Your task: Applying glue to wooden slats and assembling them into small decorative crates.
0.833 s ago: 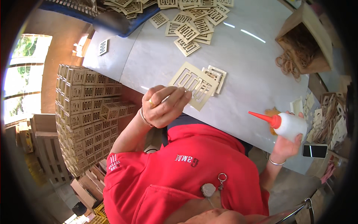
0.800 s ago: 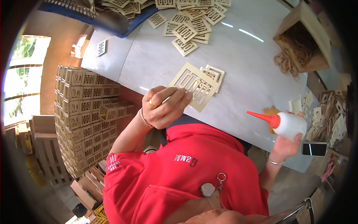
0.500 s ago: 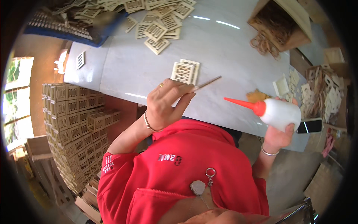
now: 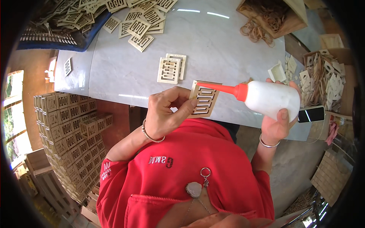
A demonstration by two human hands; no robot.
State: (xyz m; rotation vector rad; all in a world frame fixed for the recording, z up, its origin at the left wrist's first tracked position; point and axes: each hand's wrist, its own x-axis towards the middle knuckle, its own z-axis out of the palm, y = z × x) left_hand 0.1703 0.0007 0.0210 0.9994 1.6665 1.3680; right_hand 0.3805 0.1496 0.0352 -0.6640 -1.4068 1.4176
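Between the thumb and fingers of my left hand is a thin wooden panel with cut-out slots, its flat face tilted up toward me. My right hand is wrapped round a white squeeze bottle with a red pointed nozzle, lying nearly level. The nozzle's tip reaches the upper left corner of the panel; whether it touches I cannot tell. Two more slotted panels overlap on the table just beyond my left hand.
A loose pile of slotted panels lies at the far left beside a blue basket full of them. Slotted wooden boxes stand stacked at left. Rubber bands spill from a wooden box, far right. A phone lies at the right edge.
My left hand has turned the panel from edge-on to face-up. The bottle has moved left, bringing its nozzle over the panel's corner. The whole view has shifted slightly.
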